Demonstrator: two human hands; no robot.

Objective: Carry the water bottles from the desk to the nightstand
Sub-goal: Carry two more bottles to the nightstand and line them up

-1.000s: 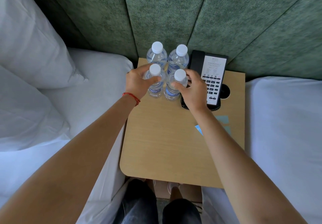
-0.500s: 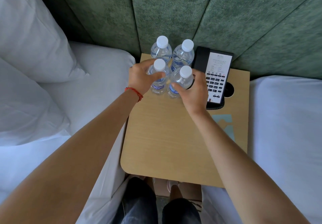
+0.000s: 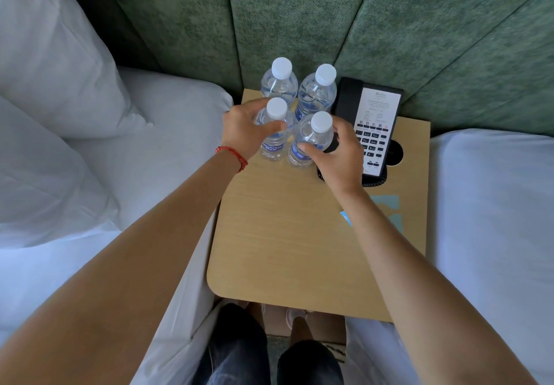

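Two clear water bottles with white caps stand at the back of the wooden nightstand [image 3: 284,234]: one at the back left [image 3: 280,83], one at the back right [image 3: 316,93]. Two more stand just in front of them. My left hand [image 3: 242,128] wraps round the front left bottle [image 3: 273,146], thumb across its near side. The front right bottle [image 3: 313,137] is held by my right hand [image 3: 341,159], thumb on its blue label and fingers curled behind it. Both front bottles rest upright on the tabletop, close together.
A black desk phone [image 3: 376,123] with a coiled cord lies right of the bottles, under my right hand. A pale blue card [image 3: 389,207] lies nearer me. White beds [image 3: 168,150] flank the nightstand, with pillows [image 3: 45,69] on the left and a green padded wall [image 3: 299,9] behind.
Both hands stay round the two front bottles, which stand in the same spot. My right fingers have spread a little. The view has shifted slightly.
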